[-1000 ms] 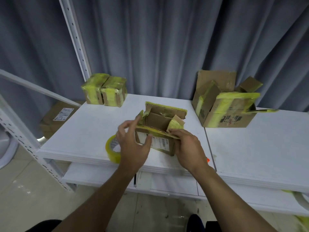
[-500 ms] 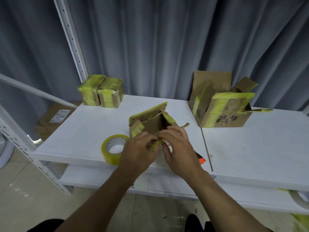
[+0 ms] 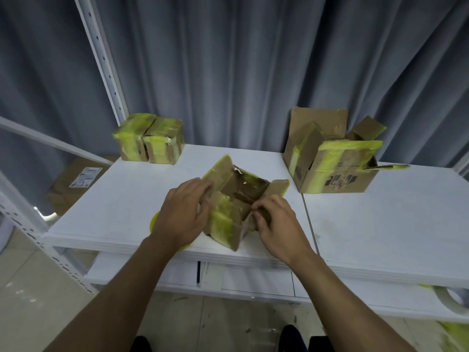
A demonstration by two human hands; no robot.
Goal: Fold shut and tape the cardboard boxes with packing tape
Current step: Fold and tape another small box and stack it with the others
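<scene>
A small cardboard box with old yellow tape stands near the front edge of the white table, a corner pointing toward me, its top flaps still up. My left hand grips the box's left side and left flap. My right hand pinches a flap at the box's right side. A yellow tape roll lies on the table, almost wholly hidden under my left hand and wrist.
Two small taped boxes sit at the back left corner. A larger open box with raised flaps stands at the back right. A white shelf post rises at the left, grey curtains behind. Another carton lies on the floor at left.
The box has been turned on the table so a corner faces me, and both hands shifted their hold from its near edge to its left and right sides. The tape roll is now covered by my left hand.
</scene>
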